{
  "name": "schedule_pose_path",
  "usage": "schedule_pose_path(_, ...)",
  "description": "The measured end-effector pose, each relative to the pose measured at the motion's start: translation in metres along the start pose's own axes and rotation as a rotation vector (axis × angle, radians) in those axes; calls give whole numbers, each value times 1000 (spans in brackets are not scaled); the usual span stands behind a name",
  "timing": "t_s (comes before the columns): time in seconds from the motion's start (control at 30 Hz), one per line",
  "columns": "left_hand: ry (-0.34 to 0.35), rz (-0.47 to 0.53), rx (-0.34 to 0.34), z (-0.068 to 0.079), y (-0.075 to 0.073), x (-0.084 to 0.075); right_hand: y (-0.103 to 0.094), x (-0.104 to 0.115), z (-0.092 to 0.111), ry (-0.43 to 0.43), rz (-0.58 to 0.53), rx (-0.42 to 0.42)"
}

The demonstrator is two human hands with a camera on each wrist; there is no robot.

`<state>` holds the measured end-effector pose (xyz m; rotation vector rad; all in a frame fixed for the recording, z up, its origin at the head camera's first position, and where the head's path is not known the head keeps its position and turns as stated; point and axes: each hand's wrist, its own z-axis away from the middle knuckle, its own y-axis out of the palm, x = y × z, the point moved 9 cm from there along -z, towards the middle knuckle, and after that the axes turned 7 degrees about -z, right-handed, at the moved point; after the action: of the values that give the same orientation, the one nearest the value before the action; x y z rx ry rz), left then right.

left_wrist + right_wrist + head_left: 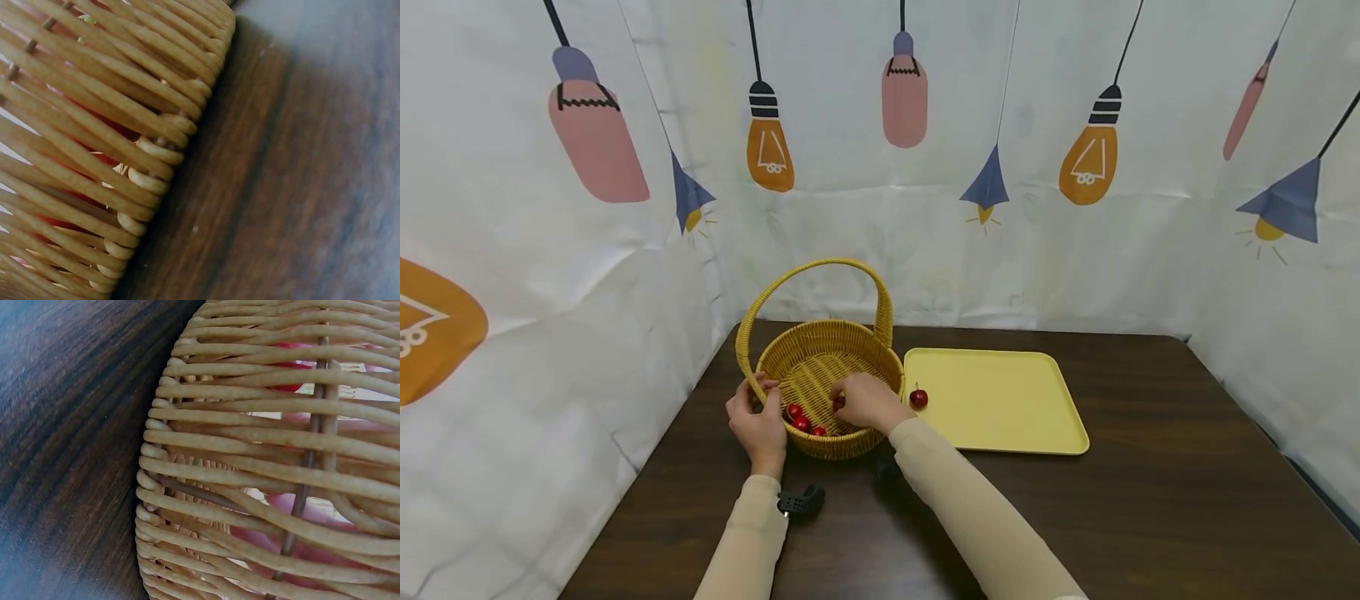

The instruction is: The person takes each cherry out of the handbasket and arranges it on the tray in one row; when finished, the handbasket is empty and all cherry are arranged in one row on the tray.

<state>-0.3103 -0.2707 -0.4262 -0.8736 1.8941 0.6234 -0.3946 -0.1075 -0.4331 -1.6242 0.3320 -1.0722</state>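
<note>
A yellow wicker basket (827, 446) with a tall arched handle stands on the table. My left hand (758, 425) grips its rim at the left foot of the handle. Inside the basket, my right hand (868, 402) reaches over the near right rim and pinches a dark red cherry (838, 403) at its fingertips. More red cherries (802, 423) lie along the basket's near left wall. Both wrist views show the woven wall close up, the left wrist view's basket side (94, 125) and the right wrist view's weave (250, 437), with red showing through the gaps.
Right of the basket lies a yellow rectangular tray (1000, 400), its left edge close to the basket. One cherry (918, 397) with a stem sits at the tray's left side. A dark strap (802, 500) is at the left wrist. The dark wooden table (1180, 467) extends to the right.
</note>
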Motion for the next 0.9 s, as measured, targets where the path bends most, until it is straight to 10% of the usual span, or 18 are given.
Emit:
schedule_pose_path(0.3,-22,-22,11,1,3,6,4,-2,-1,-6,-17,38)
schedule_pose_path(0.5,-16,-34,-5,-5,5,35,-15,2,10,-83,-133,-151)
schedule_pose_path(0.9,22,-35,-20,-9,3,37,-48,-18,52,-188,-501,-432)
